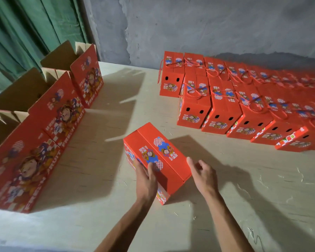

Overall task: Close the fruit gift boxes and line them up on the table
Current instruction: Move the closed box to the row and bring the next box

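While the right hand is hovering open, the closed box at centre frame is being steadied by the gripping left hand.

"FRESH FRUIT" on open cartons
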{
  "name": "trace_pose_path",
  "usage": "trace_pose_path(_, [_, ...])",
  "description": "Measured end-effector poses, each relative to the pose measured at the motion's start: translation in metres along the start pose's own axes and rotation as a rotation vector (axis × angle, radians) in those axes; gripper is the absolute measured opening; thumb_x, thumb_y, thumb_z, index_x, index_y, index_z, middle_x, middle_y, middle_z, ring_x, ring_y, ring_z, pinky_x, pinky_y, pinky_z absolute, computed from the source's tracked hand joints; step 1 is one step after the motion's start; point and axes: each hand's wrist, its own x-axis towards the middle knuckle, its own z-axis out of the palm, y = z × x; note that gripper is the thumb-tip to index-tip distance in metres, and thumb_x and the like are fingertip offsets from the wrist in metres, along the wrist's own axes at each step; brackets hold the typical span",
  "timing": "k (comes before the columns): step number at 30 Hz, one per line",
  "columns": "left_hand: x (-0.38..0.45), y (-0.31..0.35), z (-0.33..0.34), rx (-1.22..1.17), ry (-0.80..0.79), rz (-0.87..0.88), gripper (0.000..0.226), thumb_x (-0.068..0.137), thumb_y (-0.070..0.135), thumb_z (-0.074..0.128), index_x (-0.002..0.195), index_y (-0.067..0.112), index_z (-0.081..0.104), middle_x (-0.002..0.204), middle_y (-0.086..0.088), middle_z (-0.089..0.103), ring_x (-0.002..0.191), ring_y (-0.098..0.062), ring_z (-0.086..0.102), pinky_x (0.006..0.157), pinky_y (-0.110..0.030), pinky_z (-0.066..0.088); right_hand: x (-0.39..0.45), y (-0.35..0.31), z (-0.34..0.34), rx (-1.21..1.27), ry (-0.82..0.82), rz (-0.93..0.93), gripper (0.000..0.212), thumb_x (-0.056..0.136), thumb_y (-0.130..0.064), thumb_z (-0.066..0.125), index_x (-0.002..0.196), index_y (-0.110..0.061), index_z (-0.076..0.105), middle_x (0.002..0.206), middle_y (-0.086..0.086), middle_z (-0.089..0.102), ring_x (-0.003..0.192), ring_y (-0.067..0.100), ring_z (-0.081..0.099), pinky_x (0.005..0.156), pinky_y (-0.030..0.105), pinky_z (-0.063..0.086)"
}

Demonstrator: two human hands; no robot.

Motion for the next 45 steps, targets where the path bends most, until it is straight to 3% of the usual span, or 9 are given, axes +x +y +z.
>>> trace_pose_path(7, [0.065, 0.015, -0.043, -0.019, -0.151, 0.034, 0.034, 0.107, 0.027, 0.054, 0.141, 0.030, 0.059, 0.120, 0.003, 0.075, 0.108, -0.012, 0.072, 0.089, -0.030, 0.058, -0.007, -0.011, 0.023, 0.187, -0.319, 0.072, 0.066, 0.085, -0.076, 0.058, 0.071, -0.011, 0.066, 0.063, -0.004, 0.072, 0.058, 0.014, 0.073, 0.065, 0.041, 0.062])
trace_pose_path(10, [0.077, 0.013, -0.057, 0.006, -0.076, -0.061, 0.018, 0.090, 0.053, 0.071, 0.092, 0.036, 0.077, 0.085, 0.007, 0.078, 0.079, -0.013, 0.072, 0.069, -0.030, 0.057, -0.011, -0.020, 0.034, 0.232, -0.428, 0.168, 0.076, 0.076, -0.089, 0.048, 0.081, -0.018, 0.075, 0.071, -0.012, 0.074, 0.065, 0.005, 0.071, 0.068, 0.036, 0.062])
trace_pose_path(14, [0.080, 0.005, -0.059, 0.138, -0.061, -0.138, 0.066, 0.083, 0.070, 0.068, 0.045, 0.018, 0.054, 0.050, -0.001, 0.057, 0.047, -0.012, 0.051, 0.048, -0.021, 0.040, -0.007, -0.043, 0.048, 0.453, -0.457, 0.458, 0.068, 0.068, -0.090, 0.060, 0.090, -0.028, 0.078, 0.081, -0.019, 0.076, 0.080, 0.005, 0.071, 0.073, 0.028, 0.052])
trace_pose_path(20, [0.091, 0.022, -0.066, 0.125, -0.082, -0.152, 0.049, 0.091, 0.038, 0.076, 0.075, -0.006, 0.065, 0.065, -0.005, 0.060, 0.065, -0.018, 0.053, 0.060, -0.032, 0.044, 0.017, -0.083, 0.048, 0.804, -0.276, 0.454, 0.028, 0.082, -0.018, 0.084, 0.104, -0.004, 0.076, 0.089, 0.012, 0.079, 0.079, 0.027, 0.075, 0.071, 0.038, 0.062])
trace_pose_path(26, [0.095, 0.116, -0.063, 0.068, -0.099, 0.123, 0.051, 0.103, 0.047, 0.054, 0.072, 0.010, 0.071, 0.062, 0.003, 0.065, 0.058, -0.010, 0.058, 0.060, -0.022, 0.048, 0.026, -0.136, 0.017, 0.774, -0.315, 0.118, 0.026, 0.092, -0.034, 0.074, 0.080, -0.012, 0.080, 0.080, 0.008, 0.078, 0.065, 0.016, 0.069, 0.055, 0.022, 0.051])
trace_pose_path(30, [0.087, 0.155, -0.041, 0.117, -0.163, 0.190, 0.066, 0.106, 0.059, 0.036, 0.086, 0.013, 0.079, 0.080, 0.004, 0.078, 0.077, -0.007, 0.074, 0.069, -0.019, 0.055, 0.036, -0.177, 0.019, 0.565, -0.480, -0.038, 0.030, 0.101, -0.035, 0.058, 0.092, -0.016, 0.080, 0.090, 0.003, 0.080, 0.086, 0.019, 0.075, 0.077, 0.034, 0.055])
trace_pose_path(34, [0.081, 0.144, -0.037, 0.444, -0.094, 0.489, 0.061, 0.111, 0.037, 0.039, 0.065, 0.009, 0.069, 0.064, 0.000, 0.066, 0.076, -0.025, 0.063, 0.076, -0.039, 0.049, 0.035, -0.198, 0.026, 0.581, -0.572, 0.105, 0.036, 0.100, -0.035, 0.057, 0.071, -0.015, 0.068, 0.060, 0.002, 0.063, 0.051, 0.014, 0.057, 0.057, 0.029, 0.043])
trace_pose_path(37, [0.086, 0.146, -0.039, 0.532, -0.052, 0.467, 0.054, 0.107, 0.035, 0.049, 0.053, 0.026, 0.052, 0.067, 0.004, 0.054, 0.072, -0.022, 0.054, 0.066, -0.030, 0.034, 0.030, -0.202, 0.031, 0.642, -0.584, 0.119, 0.046, 0.100, -0.033, 0.049, 0.064, -0.015, 0.072, 0.061, 0.009, 0.064, 0.055, 0.023, 0.059, 0.057, 0.032, 0.046])
trace_pose_path(45, [0.077, 0.142, -0.051, 0.346, 0.044, 0.358, 0.044, 0.098, 0.048, 0.056, 0.080, 0.014, 0.077, 0.066, -0.001, 0.074, 0.068, -0.022, 0.075, 0.068, -0.037, 0.061, 0.026, -0.221, 0.022, 0.702, -0.461, 0.136, 0.029, 0.083, -0.033, 0.054, 0.067, -0.012, 0.067, 0.056, 0.003, 0.062, 0.054, 0.025, 0.060, 0.064, 0.036, 0.051])
